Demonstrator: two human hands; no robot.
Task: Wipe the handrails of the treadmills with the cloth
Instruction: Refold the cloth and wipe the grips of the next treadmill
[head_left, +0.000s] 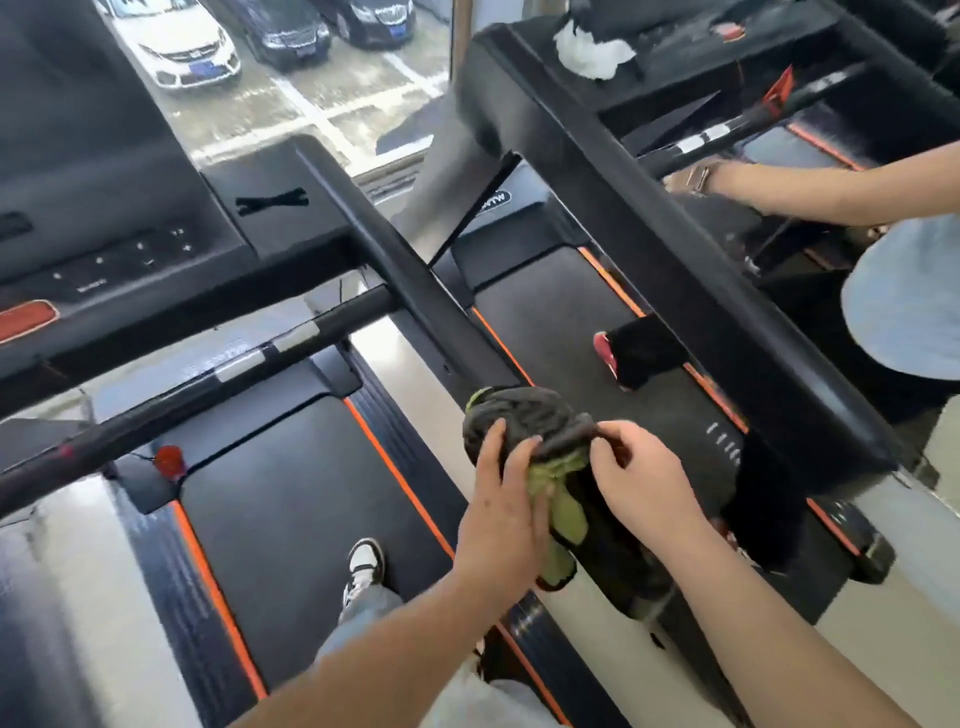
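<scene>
Treadmills stand side by side before a window, the left treadmill (280, 499) under the person and the right treadmill (550, 312) next to it, both with black belts and orange edge lines. A black handrail (395, 260) of the left treadmill runs slanted from the console down toward the person, between the two belts.

Both bare forearms come from the bottom edge and meet at the near end of this handrail. The left hand (504, 509) lies with its back to the camera, its fingers reaching up over the cloth (524, 415) and its thumb side against the hanging part, so it holds the cloth against the rail end. The right hand (644, 483) is just beside it, fingers curled, and it pinches the right edge of the cloth between thumb and fingertips.

The cloth is dark grey on one side and green on the other. It is wrapped over the end of the handrail, above the left fingers, and its green part hangs down between the two hands.

A crossbar (208, 384) with silver bands goes across the left treadmill. At the right, another person's arm (831, 182) with a wristwatch (701, 176) reaches to the bar of the right treadmill. A crumpled white cloth (592, 49) lies on that treadmill's console. A black-and-white shoe (366, 564) stands on the left belt.
</scene>
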